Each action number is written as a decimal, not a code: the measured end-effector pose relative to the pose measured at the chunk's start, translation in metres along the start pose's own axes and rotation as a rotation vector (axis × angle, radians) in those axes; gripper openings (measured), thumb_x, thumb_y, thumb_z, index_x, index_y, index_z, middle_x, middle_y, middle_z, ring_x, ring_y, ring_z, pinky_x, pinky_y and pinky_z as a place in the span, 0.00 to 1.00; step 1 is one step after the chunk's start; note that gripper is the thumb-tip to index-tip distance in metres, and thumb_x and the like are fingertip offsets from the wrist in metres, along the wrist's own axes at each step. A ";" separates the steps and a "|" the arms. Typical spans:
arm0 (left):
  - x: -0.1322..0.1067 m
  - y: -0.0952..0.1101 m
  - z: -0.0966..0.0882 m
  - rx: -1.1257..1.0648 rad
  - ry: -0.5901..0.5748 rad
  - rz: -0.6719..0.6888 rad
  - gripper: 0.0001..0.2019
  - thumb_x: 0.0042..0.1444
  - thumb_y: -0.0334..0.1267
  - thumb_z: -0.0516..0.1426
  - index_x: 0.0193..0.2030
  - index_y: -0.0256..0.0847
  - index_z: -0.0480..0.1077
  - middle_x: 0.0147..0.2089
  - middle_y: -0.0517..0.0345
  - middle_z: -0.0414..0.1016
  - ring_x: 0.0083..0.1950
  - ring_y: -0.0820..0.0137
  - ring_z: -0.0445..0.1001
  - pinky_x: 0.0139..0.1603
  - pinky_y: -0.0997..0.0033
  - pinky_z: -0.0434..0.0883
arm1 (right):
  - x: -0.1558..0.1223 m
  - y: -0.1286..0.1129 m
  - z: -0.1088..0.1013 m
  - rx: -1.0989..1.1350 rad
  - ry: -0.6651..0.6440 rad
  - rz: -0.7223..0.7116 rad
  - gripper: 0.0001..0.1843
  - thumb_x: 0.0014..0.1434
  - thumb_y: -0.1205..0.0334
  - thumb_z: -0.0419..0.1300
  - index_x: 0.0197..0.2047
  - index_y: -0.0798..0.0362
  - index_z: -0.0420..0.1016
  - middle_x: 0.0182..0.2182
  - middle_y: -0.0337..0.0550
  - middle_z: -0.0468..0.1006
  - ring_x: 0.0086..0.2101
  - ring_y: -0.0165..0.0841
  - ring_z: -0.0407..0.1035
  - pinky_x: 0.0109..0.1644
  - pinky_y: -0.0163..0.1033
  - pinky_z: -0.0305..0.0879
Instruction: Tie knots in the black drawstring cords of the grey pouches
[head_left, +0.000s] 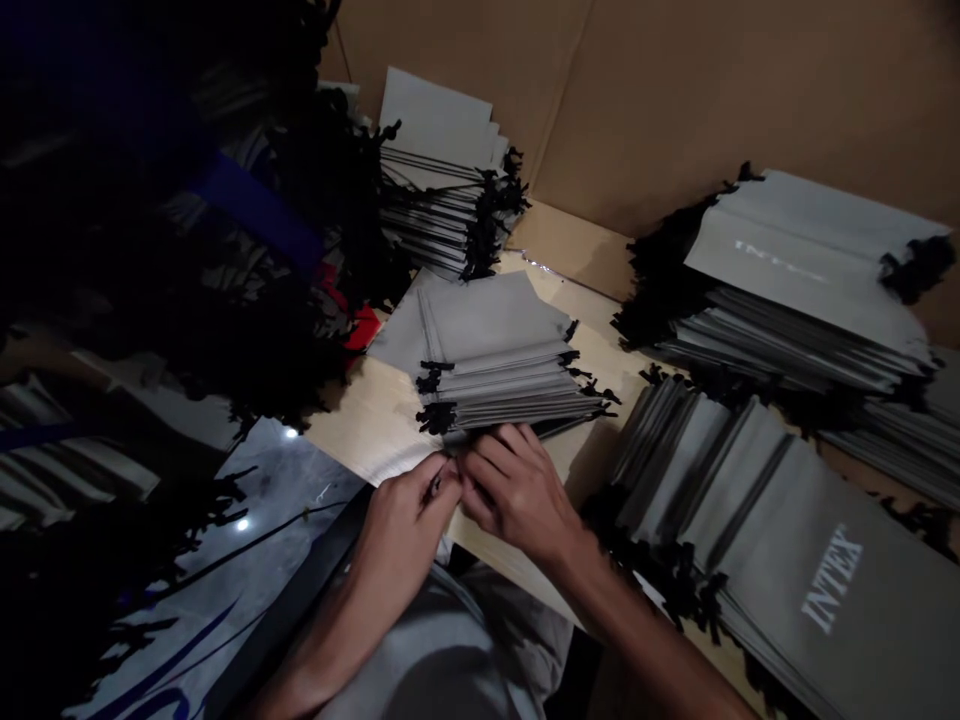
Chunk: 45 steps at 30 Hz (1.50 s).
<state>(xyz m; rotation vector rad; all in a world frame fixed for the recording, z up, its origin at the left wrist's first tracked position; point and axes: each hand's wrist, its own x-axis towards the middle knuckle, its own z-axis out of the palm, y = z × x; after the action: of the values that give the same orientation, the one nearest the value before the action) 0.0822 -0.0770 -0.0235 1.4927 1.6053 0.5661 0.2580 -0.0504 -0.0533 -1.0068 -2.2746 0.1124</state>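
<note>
Curling the left hand [409,525] and right hand [517,490] at the near edge of a stack of flat grey fabric pouches [495,335].
Both hands are nearly shut, fingertips close together; the fingers hide whether they grip a pouch or its black drawstring cords [436,416]. The stack lies on a pale wooden tabletop [375,430] below a brown cardboard wall [675,100]. More grey pouches printed INTEX [795,560] lie right; a dark heap [150,220] at left is too shadowed to make out.

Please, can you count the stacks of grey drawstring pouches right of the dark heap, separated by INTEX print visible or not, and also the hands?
INTEX-printed stacks: 2
Stacks with no print in view: 3
Hands, left and right: 2
Total: 7
</note>
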 end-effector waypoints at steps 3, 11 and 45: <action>-0.004 0.000 0.002 -0.017 0.006 -0.014 0.17 0.68 0.45 0.52 0.27 0.46 0.58 0.24 0.70 0.57 0.27 0.71 0.56 0.31 0.69 0.54 | -0.001 0.000 0.000 0.022 -0.017 -0.013 0.13 0.74 0.68 0.56 0.37 0.52 0.76 0.31 0.42 0.75 0.37 0.39 0.61 0.44 0.45 0.55; -0.001 -0.003 -0.013 -0.188 -0.092 -0.068 0.24 0.75 0.56 0.48 0.30 0.47 0.66 0.18 0.70 0.64 0.18 0.71 0.64 0.23 0.73 0.63 | -0.001 -0.002 0.000 0.102 -0.045 0.085 0.13 0.76 0.66 0.53 0.43 0.53 0.78 0.35 0.45 0.77 0.39 0.40 0.64 0.45 0.46 0.59; 0.081 0.026 -0.067 0.143 0.114 0.532 0.16 0.77 0.46 0.49 0.58 0.45 0.76 0.57 0.49 0.85 0.60 0.60 0.82 0.62 0.63 0.75 | -0.067 -0.061 0.023 0.820 0.584 1.189 0.34 0.60 0.33 0.71 0.62 0.45 0.79 0.59 0.56 0.83 0.56 0.53 0.80 0.58 0.53 0.78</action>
<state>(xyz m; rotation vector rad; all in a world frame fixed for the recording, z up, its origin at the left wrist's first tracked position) 0.0486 0.0203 0.0112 2.0452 1.3468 0.8541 0.2393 -0.1356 -0.0869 -1.4748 -0.7279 0.9868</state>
